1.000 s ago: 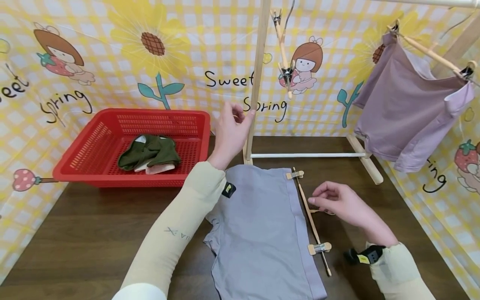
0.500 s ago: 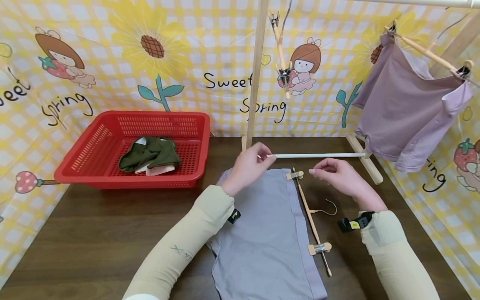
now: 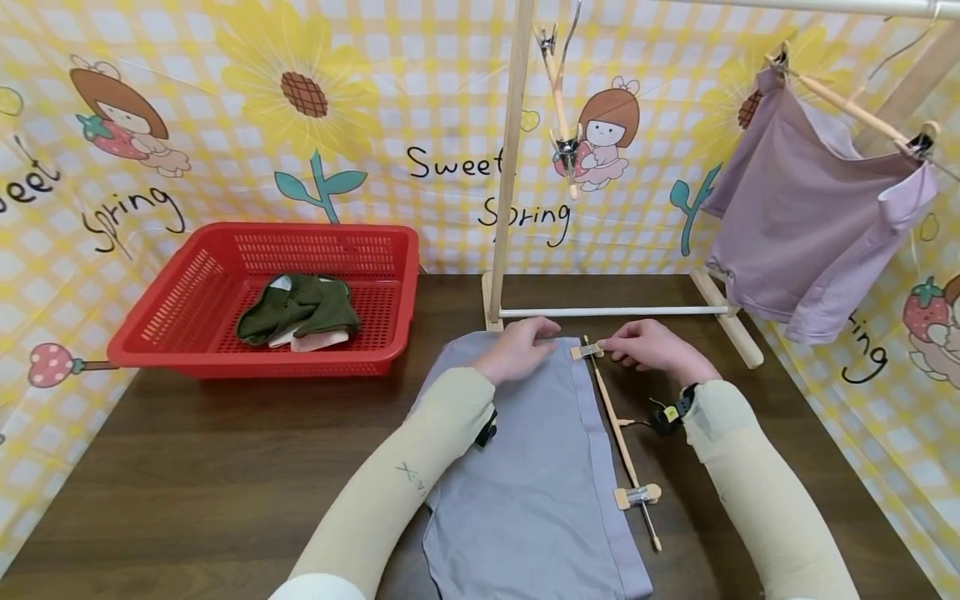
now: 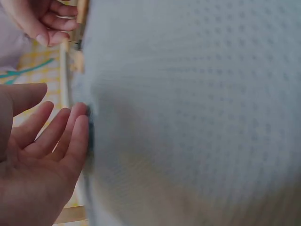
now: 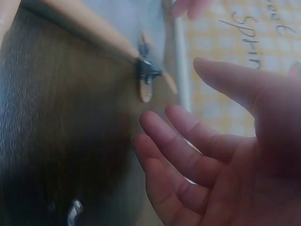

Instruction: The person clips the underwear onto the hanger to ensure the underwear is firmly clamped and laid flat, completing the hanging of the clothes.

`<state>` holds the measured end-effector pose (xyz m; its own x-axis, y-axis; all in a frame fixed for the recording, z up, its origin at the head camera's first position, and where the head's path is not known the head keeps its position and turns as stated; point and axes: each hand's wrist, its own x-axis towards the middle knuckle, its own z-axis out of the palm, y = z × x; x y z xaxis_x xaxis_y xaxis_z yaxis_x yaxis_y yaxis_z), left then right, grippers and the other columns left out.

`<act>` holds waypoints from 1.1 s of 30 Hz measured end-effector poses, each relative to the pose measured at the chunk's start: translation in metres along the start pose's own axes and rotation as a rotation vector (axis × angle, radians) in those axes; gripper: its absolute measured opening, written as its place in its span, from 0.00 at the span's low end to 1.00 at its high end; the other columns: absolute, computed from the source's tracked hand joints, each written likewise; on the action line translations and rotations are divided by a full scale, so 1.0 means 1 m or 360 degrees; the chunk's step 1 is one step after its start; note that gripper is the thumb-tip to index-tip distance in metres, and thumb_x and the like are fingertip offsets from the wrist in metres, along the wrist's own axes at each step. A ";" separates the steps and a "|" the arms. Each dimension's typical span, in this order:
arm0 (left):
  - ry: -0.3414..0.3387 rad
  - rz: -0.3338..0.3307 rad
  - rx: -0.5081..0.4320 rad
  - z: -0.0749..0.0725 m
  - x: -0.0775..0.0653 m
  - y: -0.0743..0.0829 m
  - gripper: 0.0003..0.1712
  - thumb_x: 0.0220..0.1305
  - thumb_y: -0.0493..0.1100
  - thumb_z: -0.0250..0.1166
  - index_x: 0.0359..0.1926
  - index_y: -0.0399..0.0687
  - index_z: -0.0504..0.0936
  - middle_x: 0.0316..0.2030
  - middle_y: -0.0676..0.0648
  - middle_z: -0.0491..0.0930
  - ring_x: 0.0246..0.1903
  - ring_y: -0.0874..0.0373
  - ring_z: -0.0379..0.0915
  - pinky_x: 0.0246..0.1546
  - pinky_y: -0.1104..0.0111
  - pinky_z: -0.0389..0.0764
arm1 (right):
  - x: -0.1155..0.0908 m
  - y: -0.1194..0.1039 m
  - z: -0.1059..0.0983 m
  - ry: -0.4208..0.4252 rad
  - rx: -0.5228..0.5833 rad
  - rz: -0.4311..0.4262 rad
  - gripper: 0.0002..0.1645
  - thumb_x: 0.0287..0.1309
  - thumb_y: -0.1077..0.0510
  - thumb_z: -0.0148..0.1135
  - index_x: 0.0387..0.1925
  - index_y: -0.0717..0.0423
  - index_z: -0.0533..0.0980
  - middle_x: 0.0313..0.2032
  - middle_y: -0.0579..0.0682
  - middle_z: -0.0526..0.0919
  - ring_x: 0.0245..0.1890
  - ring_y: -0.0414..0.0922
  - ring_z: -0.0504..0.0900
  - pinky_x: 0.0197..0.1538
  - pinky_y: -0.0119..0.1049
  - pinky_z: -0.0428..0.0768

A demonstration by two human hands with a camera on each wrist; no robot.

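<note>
A grey-lilac garment lies flat on the table, its band along the right side. Beside that band is a wooden clip hanger, its far clip and near clip overlapping the band. My left hand is over the garment's far part, fingers loosely bent and holding nothing. Just right of the far clip is my right hand. In the right wrist view, its thumb and fingers are spread apart near the clip. The wrist strap partly covers the hanger's hook.
At the back left stands a red basket with a dark green garment inside. A wooden rack rises behind the hands. From it hang a bare clip hanger and, at right, a pink-mauve garment on another hanger.
My left hand has come down from beside the rack post to the garment's far part. My right hand has moved up from the hanger's middle to the far clip.
</note>
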<state>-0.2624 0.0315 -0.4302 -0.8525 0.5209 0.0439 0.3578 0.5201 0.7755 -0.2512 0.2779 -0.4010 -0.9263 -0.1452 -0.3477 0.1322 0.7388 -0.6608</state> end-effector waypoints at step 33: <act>0.0245 -0.0176 0.0284 0.014 0.010 0.003 0.05 0.58 0.40 0.65 0.37 0.51 0.81 0.30 0.54 0.77 0.32 0.60 0.71 0.38 0.69 0.71 | 0.006 -0.006 0.000 -0.0247 0.0422 -0.0111 0.25 0.65 0.49 0.54 0.51 0.68 0.72 0.43 0.60 0.81 0.45 0.54 0.79 0.47 0.45 0.76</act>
<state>-0.2642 0.0475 -0.4364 -0.9332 0.3522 0.0710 0.3092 0.6864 0.6582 -0.2573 0.2723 -0.3987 -0.8740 -0.3034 -0.3796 0.1766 0.5294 -0.8298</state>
